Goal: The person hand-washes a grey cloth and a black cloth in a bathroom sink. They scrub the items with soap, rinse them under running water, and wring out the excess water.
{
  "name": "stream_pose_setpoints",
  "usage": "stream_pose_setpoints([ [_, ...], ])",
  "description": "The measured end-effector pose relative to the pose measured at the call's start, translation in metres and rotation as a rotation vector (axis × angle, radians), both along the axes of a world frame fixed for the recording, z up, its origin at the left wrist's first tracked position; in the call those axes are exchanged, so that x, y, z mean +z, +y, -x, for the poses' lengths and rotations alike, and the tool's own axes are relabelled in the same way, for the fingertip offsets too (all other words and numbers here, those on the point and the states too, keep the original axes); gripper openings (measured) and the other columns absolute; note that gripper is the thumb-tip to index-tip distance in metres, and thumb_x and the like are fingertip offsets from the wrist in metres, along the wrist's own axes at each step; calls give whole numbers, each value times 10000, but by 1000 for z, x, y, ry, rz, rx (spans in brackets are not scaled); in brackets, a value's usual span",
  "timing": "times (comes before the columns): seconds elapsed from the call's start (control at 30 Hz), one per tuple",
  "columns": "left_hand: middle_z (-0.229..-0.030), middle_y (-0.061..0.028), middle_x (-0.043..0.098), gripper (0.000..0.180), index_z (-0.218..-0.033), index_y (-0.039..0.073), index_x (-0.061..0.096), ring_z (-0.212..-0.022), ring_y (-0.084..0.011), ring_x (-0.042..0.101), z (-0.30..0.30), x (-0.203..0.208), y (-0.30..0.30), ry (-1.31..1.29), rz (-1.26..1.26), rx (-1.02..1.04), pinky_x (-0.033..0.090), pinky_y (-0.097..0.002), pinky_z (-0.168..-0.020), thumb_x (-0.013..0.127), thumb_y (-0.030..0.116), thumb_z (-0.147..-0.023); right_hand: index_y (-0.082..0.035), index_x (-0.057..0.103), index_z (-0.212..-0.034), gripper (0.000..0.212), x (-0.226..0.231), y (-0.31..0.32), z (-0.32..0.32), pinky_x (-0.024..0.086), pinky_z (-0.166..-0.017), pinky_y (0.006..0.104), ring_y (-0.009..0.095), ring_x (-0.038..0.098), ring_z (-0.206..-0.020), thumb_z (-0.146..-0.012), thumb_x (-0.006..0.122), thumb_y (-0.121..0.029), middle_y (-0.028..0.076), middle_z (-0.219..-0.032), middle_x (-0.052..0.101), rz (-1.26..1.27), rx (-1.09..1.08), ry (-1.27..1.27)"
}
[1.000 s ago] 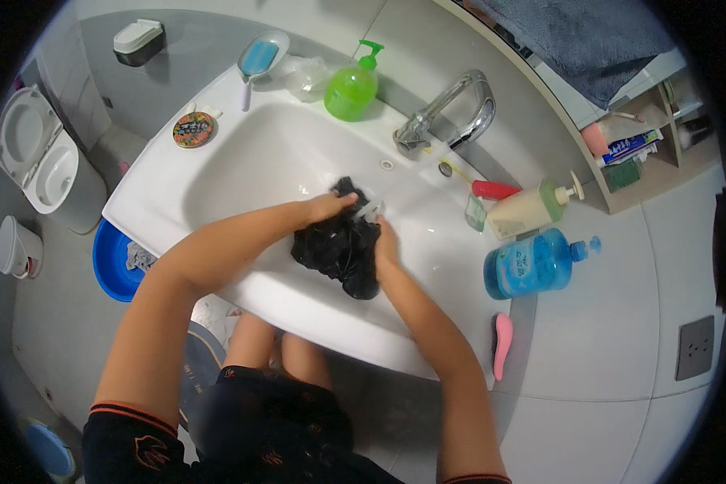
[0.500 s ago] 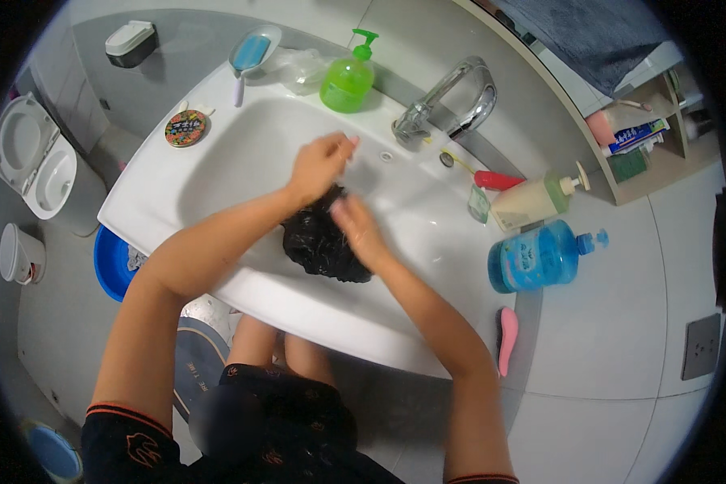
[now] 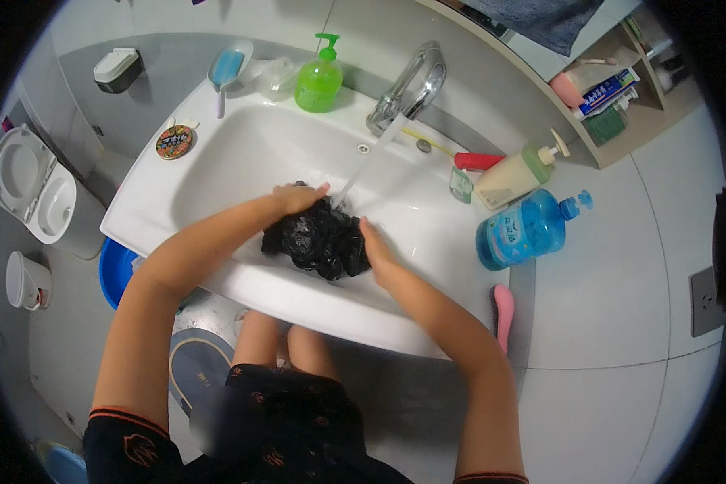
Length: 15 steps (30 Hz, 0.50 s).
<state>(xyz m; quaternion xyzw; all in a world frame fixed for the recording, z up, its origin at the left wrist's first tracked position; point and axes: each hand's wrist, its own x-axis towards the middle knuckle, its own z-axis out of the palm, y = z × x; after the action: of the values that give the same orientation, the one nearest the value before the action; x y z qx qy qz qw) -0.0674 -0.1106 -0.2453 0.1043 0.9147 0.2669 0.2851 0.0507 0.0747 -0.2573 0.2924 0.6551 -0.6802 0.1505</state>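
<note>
A wet, bunched black cloth (image 3: pixel 324 244) lies in the white sink (image 3: pixel 218 173), directly below a running stream of water (image 3: pixel 365 165). Against the cloth's upper left edge rests my left hand (image 3: pixel 298 198), its visible fingers stretched toward the stream and some of them hidden. My right hand (image 3: pixel 379 256) touches the cloth's right side, fingers extended and the hand not closed. Water comes from the chrome faucet (image 3: pixel 411 89) behind the basin and splashes onto the cloth between my hands.
A green pump bottle (image 3: pixel 318 81), a brush (image 3: pixel 226 73) and a round patterned tin (image 3: pixel 174 142) stand on the back left rim. To the right are a cream pump bottle (image 3: pixel 512 177), a blue pump bottle (image 3: pixel 520 234) and a pink hairbrush (image 3: pixel 503 315). A blue basin (image 3: pixel 116 274) sits below left.
Water now runs from the faucet; before, none showed. My left hand has come down from above the cloth onto its upper left edge, and my right hand has moved to its right side.
</note>
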Motion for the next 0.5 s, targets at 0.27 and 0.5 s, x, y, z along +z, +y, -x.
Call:
stream_pose_setpoints([
  [0.27,-1024,-105,576,478,-1119,60,538,-938,-208,537,-37,42,9,-305,-970,424,438,-348,-845,502,484,-902,-55,429,-1336,601,37,-41,65,336,-1026,383,267,469,-1198,-887,489,-450,148,-1307,481,377,-53,190],
  [0.5,-1015,-203,622,666,-1019,74,614,-939,-343,608,18,46,-21,296,-56,-108,457,-448,-838,392,682,-861,-3,580,-1068,381,6,-39,0,438,-822,362,294,575,-931,-884,587,-337,158,-971,587,-494,573,589],
])
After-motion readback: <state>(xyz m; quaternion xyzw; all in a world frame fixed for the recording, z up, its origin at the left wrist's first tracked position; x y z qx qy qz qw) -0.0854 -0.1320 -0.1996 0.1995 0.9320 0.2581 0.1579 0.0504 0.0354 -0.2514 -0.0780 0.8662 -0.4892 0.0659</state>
